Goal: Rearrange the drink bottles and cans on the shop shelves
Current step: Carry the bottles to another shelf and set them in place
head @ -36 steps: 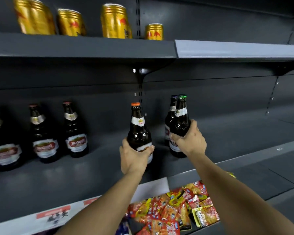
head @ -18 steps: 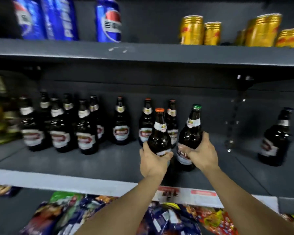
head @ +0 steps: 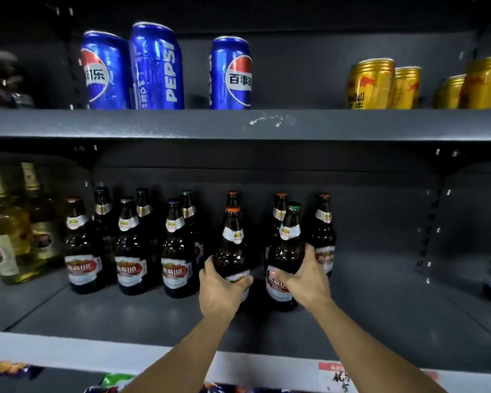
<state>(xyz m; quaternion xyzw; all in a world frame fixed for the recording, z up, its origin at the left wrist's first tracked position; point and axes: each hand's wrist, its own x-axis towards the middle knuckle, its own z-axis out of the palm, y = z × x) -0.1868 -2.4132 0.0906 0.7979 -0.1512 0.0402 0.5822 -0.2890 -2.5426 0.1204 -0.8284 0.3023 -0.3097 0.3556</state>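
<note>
Both held bottles have travelled leftward along the middle shelf (head: 380,321) to the main row of beer bottles (head: 131,251). The left hand (head: 220,290) wraps the orange-capped bottle (head: 231,245); the right hand (head: 305,282) wraps the green-capped bottle (head: 288,251). Both stand upright, directly ahead of their hands, just right of the row's right end and near the shelf surface.

two bare forearms, no sleeves, watch or rings; left hand (head: 220,293) and right hand (head: 306,282) ungloved, short nails.
</note>
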